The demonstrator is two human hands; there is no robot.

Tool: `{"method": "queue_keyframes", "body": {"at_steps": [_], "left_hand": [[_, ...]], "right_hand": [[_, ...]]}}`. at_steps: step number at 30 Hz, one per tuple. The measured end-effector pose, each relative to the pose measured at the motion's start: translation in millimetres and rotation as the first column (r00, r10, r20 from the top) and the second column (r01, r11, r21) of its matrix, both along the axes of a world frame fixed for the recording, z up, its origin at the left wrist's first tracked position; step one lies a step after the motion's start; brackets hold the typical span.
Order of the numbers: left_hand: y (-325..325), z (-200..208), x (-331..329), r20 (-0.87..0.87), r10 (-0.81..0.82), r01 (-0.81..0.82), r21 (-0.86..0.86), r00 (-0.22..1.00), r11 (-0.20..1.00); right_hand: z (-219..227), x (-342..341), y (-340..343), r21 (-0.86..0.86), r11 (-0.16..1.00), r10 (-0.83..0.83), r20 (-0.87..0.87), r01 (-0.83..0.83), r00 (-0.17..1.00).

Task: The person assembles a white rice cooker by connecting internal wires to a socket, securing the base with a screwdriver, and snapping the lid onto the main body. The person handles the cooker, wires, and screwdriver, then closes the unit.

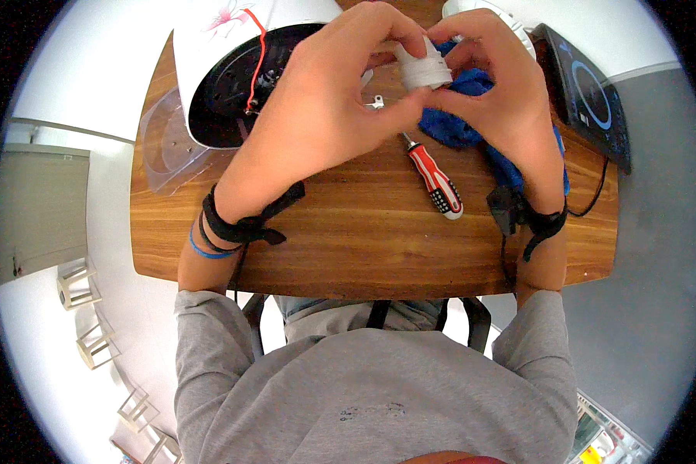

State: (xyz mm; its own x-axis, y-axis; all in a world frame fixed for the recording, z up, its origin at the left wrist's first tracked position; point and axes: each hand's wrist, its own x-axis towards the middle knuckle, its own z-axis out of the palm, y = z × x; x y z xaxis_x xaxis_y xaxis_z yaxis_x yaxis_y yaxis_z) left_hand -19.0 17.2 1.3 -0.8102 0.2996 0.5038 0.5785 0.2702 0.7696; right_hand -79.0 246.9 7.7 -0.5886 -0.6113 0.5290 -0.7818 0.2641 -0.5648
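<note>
Both hands meet over the far middle of the table, around a small white cylindrical part (426,72) with a ringed side. My left hand (325,97) is closed on its left side, thumb below and fingers above. From the other side, my right hand (506,89) grips the part with curled fingers and thumb. A small metal tab (376,102) shows just beyond my left thumb. Below the hands lies a screwdriver (435,178) with a red, white and black handle. A blue cloth (450,127) is bunched under my right hand.
At the far left, a white appliance housing (197,58) lies with its dark inside exposed and a red wire (261,58) hanging out. Beside it, a clear plastic tray (162,158) holds small screws. A black induction cooktop (588,97) stands at the right edge of the wooden table (348,247).
</note>
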Motion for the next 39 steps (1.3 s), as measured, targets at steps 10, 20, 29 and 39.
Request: {"method": "queue_keyframes", "body": {"at_steps": [10,20,29,39], "left_hand": [[-5.2,8.5,-1.9,0.071,0.011,-0.012,0.011,0.997,1.0],[-5.8,-2.9,-8.1,0.006,-0.072,0.069,0.171,0.997,0.983],[-6.8,-5.8,-0.1,-0.162,0.05,-0.033,0.106,0.985,0.994],[-21.7,-3.0,-2.5,-0.234,0.028,-0.051,-0.094,0.972,0.994]], "right_hand": [[-0.7,-6.7,2.6,0.022,1.0,-0.018,-0.062,0.019,0.998],[-6.2,-9.0,1.4,-0.125,0.99,0.061,0.024,-0.057,0.998],[-7.9,-15.2,9.7,-0.173,0.966,0.189,-0.029,-0.191,0.982],[-3.9,-15.5,14.3,-0.102,0.978,0.171,-0.101,-0.181,0.98]]}}
